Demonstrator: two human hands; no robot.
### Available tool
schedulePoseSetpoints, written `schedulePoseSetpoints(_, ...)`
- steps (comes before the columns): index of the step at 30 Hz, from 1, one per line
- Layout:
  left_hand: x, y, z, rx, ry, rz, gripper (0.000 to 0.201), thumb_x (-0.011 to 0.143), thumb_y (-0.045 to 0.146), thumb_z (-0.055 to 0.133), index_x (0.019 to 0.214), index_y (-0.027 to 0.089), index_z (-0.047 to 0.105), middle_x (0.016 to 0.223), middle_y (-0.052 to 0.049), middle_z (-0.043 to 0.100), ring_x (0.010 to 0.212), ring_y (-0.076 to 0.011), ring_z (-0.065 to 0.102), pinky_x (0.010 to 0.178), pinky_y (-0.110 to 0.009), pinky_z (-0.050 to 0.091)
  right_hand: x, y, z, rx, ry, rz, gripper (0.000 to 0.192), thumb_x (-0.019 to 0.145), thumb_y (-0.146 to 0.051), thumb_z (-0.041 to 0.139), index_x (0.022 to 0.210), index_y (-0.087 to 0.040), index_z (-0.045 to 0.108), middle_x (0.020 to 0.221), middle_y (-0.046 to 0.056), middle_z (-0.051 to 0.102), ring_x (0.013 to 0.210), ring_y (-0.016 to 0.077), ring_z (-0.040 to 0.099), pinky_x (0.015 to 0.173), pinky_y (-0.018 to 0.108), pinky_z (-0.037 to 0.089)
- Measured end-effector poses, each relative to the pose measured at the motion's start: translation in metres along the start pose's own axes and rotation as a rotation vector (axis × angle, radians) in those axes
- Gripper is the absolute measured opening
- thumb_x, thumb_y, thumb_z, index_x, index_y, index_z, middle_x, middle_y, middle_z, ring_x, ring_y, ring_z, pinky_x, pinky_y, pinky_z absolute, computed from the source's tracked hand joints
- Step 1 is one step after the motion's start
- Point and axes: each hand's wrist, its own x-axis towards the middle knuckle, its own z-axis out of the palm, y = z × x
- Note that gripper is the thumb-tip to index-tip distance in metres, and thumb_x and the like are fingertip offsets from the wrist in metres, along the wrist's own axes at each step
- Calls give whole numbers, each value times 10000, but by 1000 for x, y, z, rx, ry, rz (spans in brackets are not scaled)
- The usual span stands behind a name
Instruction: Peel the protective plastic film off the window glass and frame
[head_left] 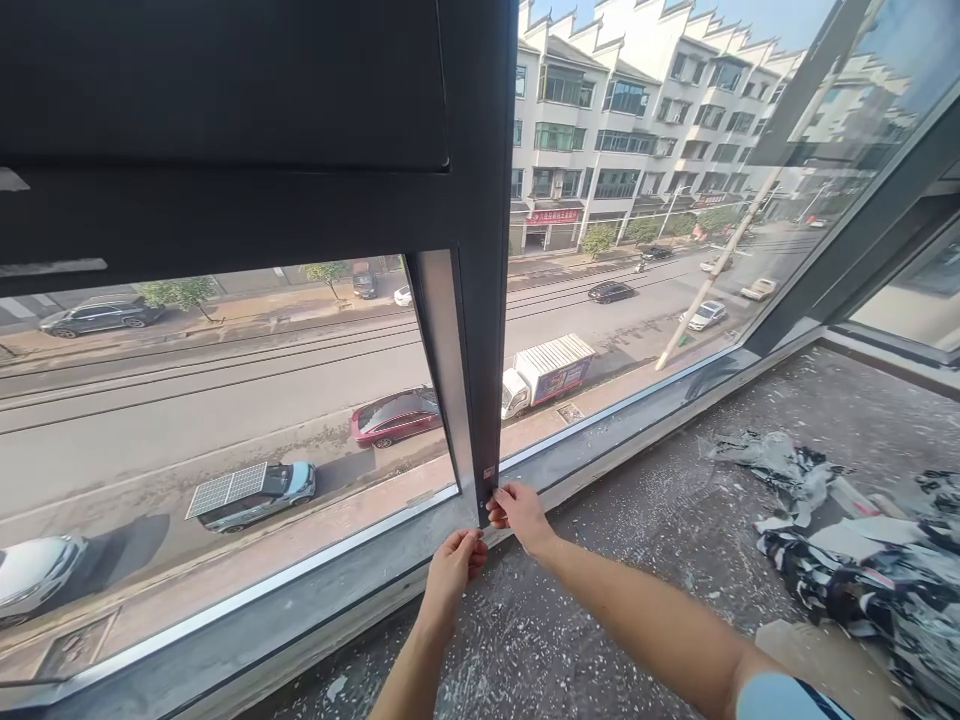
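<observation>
A dark window post (pixel 480 350) runs down to the grey lower frame (pixel 585 450), with a small reddish label (pixel 490 473) near its foot. My right hand (pixel 521 512) is closed in a pinch against the post's bottom end, just under that label. Slightly lower and to the left, my left hand (pixel 456 560) pinches with thumb and fingertips at the post's base. Whatever lies between the fingers of either hand is too small to make out.
Crumpled black-and-white plastic film (pixel 847 560) lies in a heap at the right on the speckled dark ledge (pixel 600 610). White flecks cover that surface. Beyond the glass are a street with parked cars, a box truck (pixel 551 370) and a row of buildings.
</observation>
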Motion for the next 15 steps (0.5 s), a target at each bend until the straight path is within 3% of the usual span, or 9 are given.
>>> schedulePoseSetpoints(7,15,8,17,-5,66,43,504,521,587,688,751,154,574,639,9,565,567,-104,487,564,-241,370,-5,-14,1,155,-14,150,142,767,-254,553,714,-127,515,680,19,599,521,90,535,545,278,513)
schedulePoseSetpoints(15,27,8,25,30,138,109,582,473,660,693,716,133,645,543,7,555,515,-110,459,532,-254,369,-4,-22,1,19,-7,195,135,822,-197,510,704,-131,505,641,12,582,501,91,539,489,253,506)
